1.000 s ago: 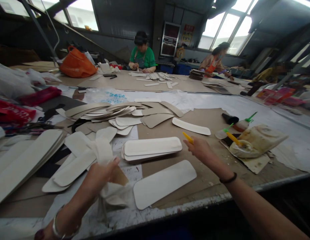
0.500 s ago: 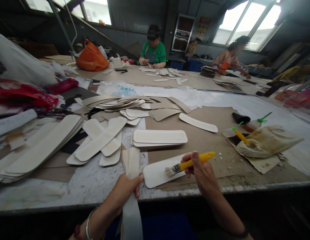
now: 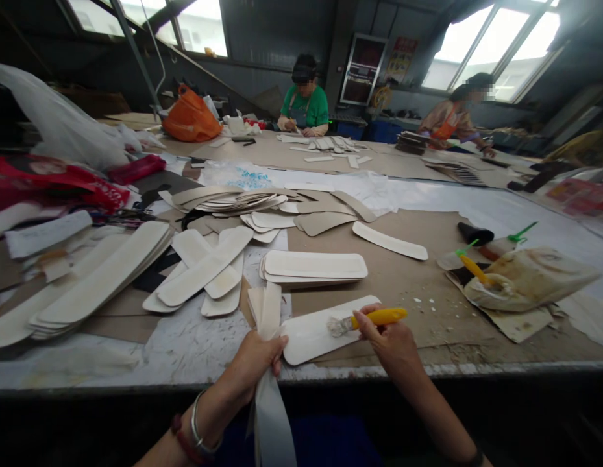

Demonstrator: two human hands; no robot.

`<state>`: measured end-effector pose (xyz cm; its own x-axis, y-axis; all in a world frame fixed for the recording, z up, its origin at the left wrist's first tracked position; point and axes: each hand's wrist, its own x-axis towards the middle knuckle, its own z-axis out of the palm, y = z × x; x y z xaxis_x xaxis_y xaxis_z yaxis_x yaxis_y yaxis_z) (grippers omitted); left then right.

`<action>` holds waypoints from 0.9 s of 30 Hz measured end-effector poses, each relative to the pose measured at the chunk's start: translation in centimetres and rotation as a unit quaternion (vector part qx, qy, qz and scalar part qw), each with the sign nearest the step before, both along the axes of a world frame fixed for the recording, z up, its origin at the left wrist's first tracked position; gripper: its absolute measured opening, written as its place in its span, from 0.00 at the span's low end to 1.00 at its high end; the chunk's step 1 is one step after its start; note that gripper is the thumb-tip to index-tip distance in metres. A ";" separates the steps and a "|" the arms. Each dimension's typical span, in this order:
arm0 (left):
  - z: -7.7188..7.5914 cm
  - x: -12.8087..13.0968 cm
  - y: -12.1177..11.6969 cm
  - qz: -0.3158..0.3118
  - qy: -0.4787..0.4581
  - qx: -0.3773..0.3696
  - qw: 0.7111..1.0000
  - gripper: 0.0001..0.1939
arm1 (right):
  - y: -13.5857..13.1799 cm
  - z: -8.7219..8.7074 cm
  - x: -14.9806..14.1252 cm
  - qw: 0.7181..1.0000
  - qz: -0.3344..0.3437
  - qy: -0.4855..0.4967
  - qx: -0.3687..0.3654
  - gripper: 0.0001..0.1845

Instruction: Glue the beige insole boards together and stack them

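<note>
My right hand (image 3: pixel 391 340) is closed around the yellow handle of a paintbrush (image 3: pixel 379 316). Its pale bristles rest on a white rounded panel (image 3: pixel 308 337) lying at the table's front edge. A bunch of long cream strips (image 3: pixel 270 402) is gripped in my left hand (image 3: pixel 257 360); they hang down past the edge, and their upper ends lie on the table. That hand's thumb is at the panel's left end. Just behind the panel sits a neat stack of similar white panels (image 3: pixel 315 266).
Piles of cream panels (image 3: pixel 101 279) and crossed pieces (image 3: pixel 208 272) lie to the left. A glue-stained container (image 3: pixel 535 279) with another yellow handle, beside green-tipped bottles (image 3: pixel 505 243), stands at right. Across the table, a person in green (image 3: pixel 306 107) and another in orange (image 3: pixel 450 120) work.
The brush has moved slightly along the panel, its handle lying a little lower. My left hand still grips the strips. The whole view has shifted a little.
</note>
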<state>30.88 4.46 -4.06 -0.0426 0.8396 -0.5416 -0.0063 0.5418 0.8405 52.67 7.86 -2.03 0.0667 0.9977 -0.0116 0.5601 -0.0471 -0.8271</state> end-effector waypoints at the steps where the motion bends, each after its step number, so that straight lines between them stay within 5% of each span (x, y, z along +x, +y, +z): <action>1: 0.2 -0.1 -0.1 -0.007 -0.001 0.003 1.000 0.18 | 0.1 0.2 1.0 0.999 -0.017 -0.040 0.018 0.18; 9: 0.9 -0.9 -0.8 -0.046 0.016 0.009 0.999 0.23 | 0.7 1.0 4.6 0.951 0.009 -0.223 0.213 0.20; 14: 0.7 -0.7 -1.1 -0.038 0.029 -0.013 0.999 0.23 | -1.8 -0.6 1.5 0.920 0.099 -0.268 0.269 0.12; 18: 0.8 -0.6 -1.1 -0.011 0.016 -0.034 0.999 0.22 | -3.7 -0.3 -0.3 0.922 0.166 -0.208 0.279 0.08; 24: 1.0 -0.4 -1.2 0.015 -0.017 -0.052 0.998 0.20 | -1.6 0.0 2.8 0.887 0.091 -0.308 0.331 0.09; 27: 0.7 -0.4 -1.2 0.004 -0.004 -0.037 0.999 0.20 | -2.1 -0.6 1.1 0.884 0.100 -0.304 0.340 0.10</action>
